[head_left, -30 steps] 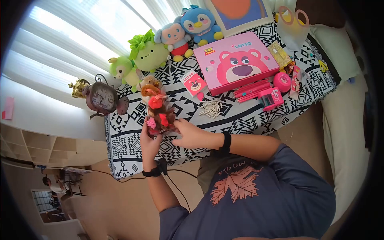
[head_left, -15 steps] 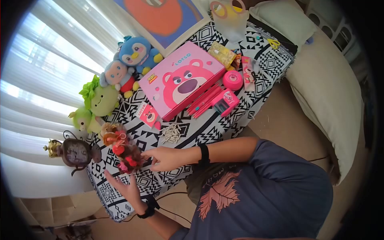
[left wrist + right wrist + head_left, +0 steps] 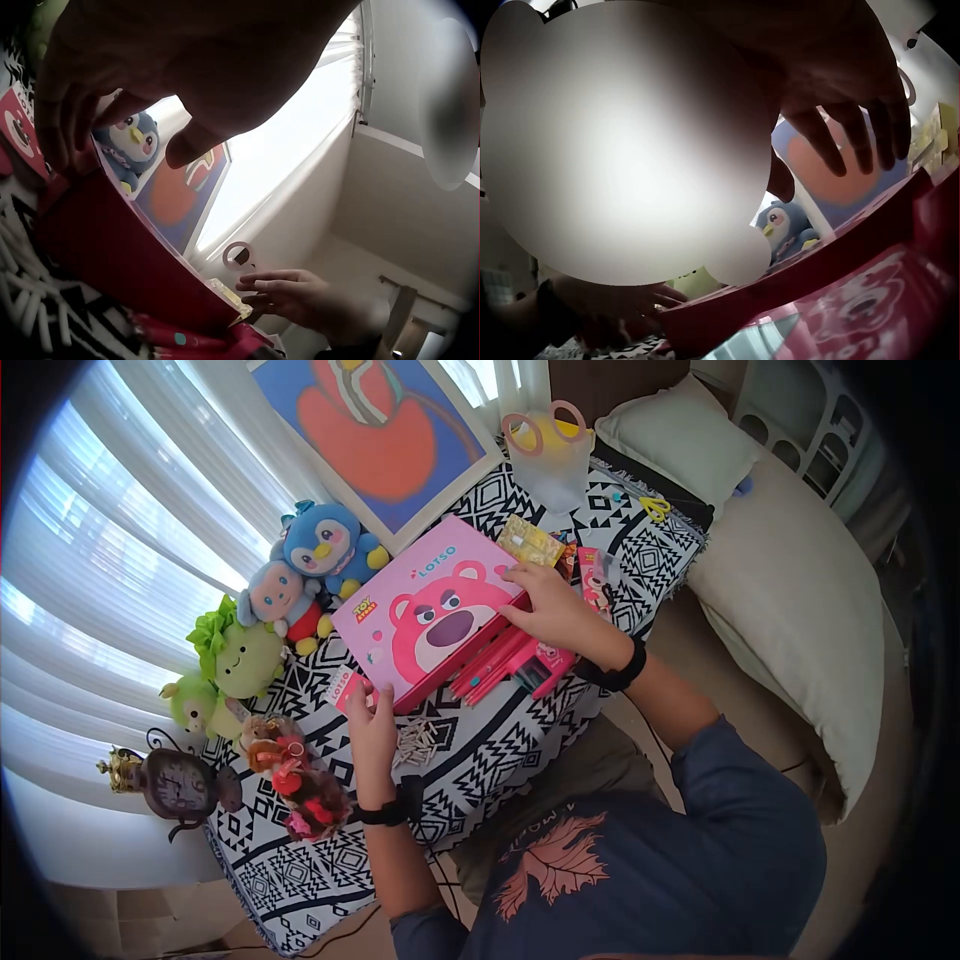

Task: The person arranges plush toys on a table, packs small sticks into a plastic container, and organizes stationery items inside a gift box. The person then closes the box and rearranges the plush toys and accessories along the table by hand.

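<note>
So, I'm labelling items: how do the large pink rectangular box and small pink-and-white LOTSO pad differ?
The pink box is far larger than the LOTSO pad. The box has deep sides; the pad looks thin and flat. Both show a pink bear and LOTSO lettering.

The person wears a dark grey-blue T-shirt with plain short sleeves. On its front is printed a large salmon-coloured leaf with pointed lobes, and above it some pale letters (too small for reading with certainty). Each wrist carries one black band.
</note>
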The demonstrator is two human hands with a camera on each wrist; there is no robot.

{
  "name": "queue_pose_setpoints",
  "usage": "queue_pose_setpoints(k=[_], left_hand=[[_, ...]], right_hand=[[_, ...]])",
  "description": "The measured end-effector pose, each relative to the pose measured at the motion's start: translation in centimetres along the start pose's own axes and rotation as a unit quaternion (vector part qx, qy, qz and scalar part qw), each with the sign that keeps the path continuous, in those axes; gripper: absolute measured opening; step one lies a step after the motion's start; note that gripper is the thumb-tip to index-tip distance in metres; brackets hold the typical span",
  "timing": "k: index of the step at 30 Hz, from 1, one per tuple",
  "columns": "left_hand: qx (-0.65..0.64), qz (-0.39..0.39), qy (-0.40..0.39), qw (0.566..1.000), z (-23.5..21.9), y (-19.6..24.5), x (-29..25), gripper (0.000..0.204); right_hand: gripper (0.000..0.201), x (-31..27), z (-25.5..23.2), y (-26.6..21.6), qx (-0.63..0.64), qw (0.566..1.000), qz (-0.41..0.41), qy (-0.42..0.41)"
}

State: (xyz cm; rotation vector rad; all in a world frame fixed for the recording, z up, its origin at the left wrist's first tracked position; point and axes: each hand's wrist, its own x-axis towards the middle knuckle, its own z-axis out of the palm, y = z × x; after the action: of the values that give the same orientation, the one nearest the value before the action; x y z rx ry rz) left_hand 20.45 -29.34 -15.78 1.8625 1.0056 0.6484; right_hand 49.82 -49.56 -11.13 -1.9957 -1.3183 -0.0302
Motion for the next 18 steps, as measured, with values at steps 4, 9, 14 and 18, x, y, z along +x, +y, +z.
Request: queue_pose_setpoints(k=[4,9,14,18], left_hand=[[0.013,-0.017,0.011,1.0,1.0,0.3,1.3,0.061],[-0.227,-0.062,0.037,0.971,0.6,0.5,1.1,0.042],[-0.336,-0.044,0.058,0.939,1.1,0.1,1.1,0.034],[-0.414,-0.062,0.02,0.908,-0.1,-0.9,1.6,0.045]], right_hand=[[0.062,0.6,-1.5,1.5,-0.125,0.985,0.097,-0.072],[0.07,0.8,-1.8,1.8,-0.095,0.984,0.074,-0.13],[0.08,1.1,-2.6,2.8,0.056,0.991,0.044,-0.115],[0.078,1.5,-2.8,3.5,0.139,0.974,0.091,-0.154]])
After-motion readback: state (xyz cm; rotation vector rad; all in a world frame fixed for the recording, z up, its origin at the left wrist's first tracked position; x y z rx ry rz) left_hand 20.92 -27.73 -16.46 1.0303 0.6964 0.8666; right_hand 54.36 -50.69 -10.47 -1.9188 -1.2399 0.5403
